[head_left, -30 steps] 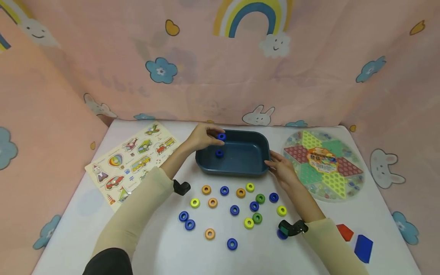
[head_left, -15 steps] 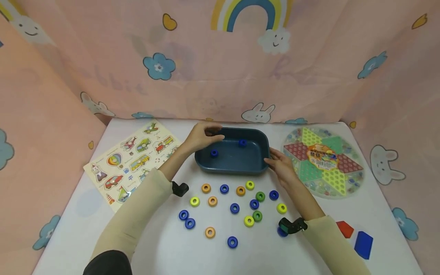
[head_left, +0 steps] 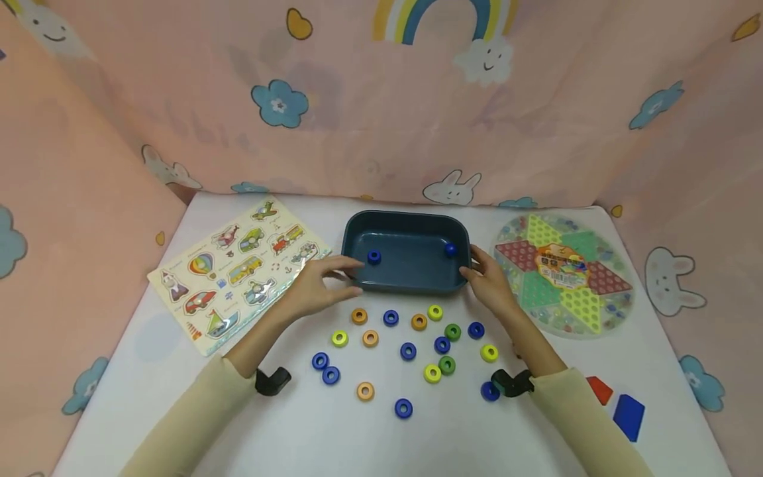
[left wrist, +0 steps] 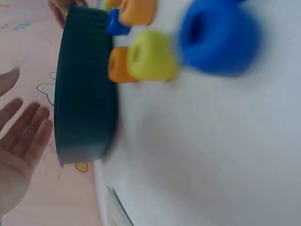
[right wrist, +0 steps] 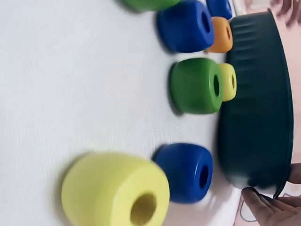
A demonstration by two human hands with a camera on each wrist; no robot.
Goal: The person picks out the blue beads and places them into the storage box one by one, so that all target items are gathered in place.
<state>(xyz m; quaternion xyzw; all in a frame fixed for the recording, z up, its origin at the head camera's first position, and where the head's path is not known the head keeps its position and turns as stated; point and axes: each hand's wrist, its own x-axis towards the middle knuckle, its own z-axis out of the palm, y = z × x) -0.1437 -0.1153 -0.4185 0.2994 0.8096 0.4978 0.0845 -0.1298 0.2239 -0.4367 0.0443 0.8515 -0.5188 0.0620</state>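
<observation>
A dark teal tray [head_left: 411, 285] stands at the back of the table with two blue beads inside, one blue bead [head_left: 373, 257] on the left and another bead [head_left: 450, 249] by the right wall. My right hand [head_left: 490, 281] grips the tray's right end between thumb and fingers; the right wrist view shows the fingertips [right wrist: 258, 207] at its wall. My left hand [head_left: 316, 288] is by the tray's left front corner, holding nothing, its fingers apart and extended. In the left wrist view the left hand [left wrist: 21, 146] is near the tray's wall.
Several blue, orange, yellow and green beads lie scattered in front of the tray, including an orange bead [head_left: 365, 391]. A picture puzzle board [head_left: 238, 271] lies left, a round Chinese checkers set [head_left: 563, 275] right. Red [head_left: 599, 391] and blue [head_left: 628, 417] flat pieces lie at front right.
My left hand let go of a blue bead, which rolled rightward inside the tray. The left hand then drew back toward me and left, out of the tray. My right hand kept its grip.
</observation>
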